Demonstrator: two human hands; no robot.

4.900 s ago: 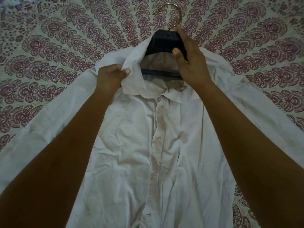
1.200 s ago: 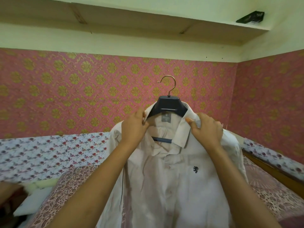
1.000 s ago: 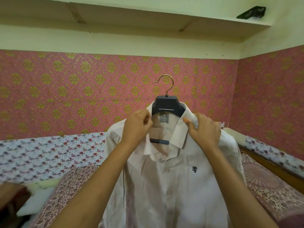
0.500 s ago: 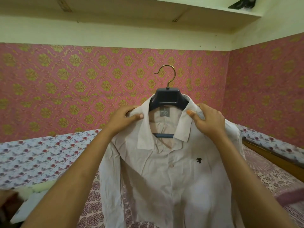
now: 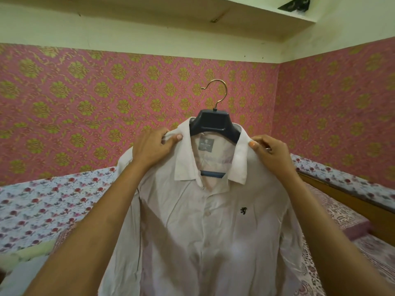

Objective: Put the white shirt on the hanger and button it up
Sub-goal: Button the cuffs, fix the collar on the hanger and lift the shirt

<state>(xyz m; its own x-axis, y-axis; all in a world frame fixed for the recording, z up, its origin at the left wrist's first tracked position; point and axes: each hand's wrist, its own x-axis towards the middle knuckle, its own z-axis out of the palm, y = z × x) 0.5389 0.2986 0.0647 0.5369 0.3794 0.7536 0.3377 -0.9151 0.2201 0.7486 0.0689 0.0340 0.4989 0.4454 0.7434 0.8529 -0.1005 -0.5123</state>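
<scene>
Hanging in mid-air before the wall, shirt faces the camera, long axis vertical, collar up. Hanger sits inside the shoulders, hook topmost and catching nothing. Left hand and right hand each pinch a shoulder seam, thumb against curled fingers, probably carrying the weight and squaring it.

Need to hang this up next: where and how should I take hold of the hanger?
Pinch the hanger by its dark neck block, just below the gold hook, coming from above. That part stands bare above the shirt collar; its arms sit inside the shoulders, which the left hand and right hand grip.
</scene>
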